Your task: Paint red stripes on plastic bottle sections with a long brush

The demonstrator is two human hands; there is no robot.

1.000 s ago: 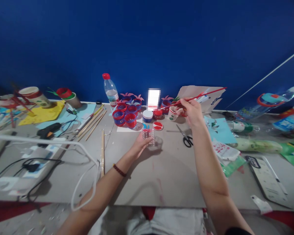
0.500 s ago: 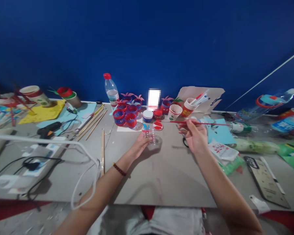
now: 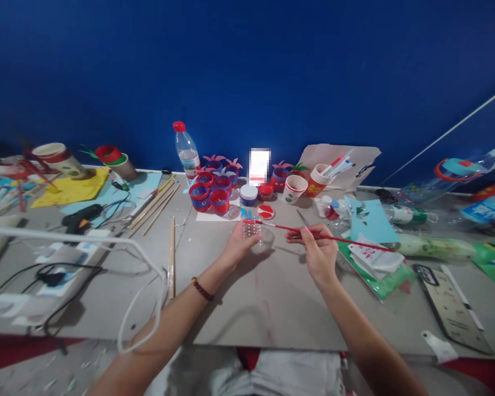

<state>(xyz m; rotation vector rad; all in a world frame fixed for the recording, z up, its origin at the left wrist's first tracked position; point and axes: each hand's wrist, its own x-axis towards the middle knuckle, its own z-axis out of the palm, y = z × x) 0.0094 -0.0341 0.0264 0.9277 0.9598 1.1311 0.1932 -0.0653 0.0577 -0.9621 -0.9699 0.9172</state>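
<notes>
My left hand (image 3: 238, 245) is closed around a clear ribbed plastic bottle piece (image 3: 252, 232), held just above the table. In my right hand (image 3: 320, 254) is a thin red paintbrush (image 3: 357, 242), pinched between the fingers and pointing left. Its red tip lies at the upper edge of the bottle piece; whether it touches cannot be made out. Just beyond are a lid smeared with red paint (image 3: 266, 212), a blue-stained lid (image 3: 247, 213), an open red paint jar (image 3: 266, 191) and a white-capped jar (image 3: 248, 194).
Several red and blue painted cups (image 3: 220, 202) stand at the back beside a red-capped bottle (image 3: 187, 154). Paper cups (image 3: 295, 190) are right of them. Leftward lie wooden sticks (image 3: 157, 206), a glue gun (image 3: 82, 218) and a power strip (image 3: 66, 275). A phone (image 3: 451, 308) lies right.
My right hand has come down and slightly left with the paintbrush. The brush tip has moved from near the red-smeared lid to the bottle piece. My left hand keeps hold of the piece.
</notes>
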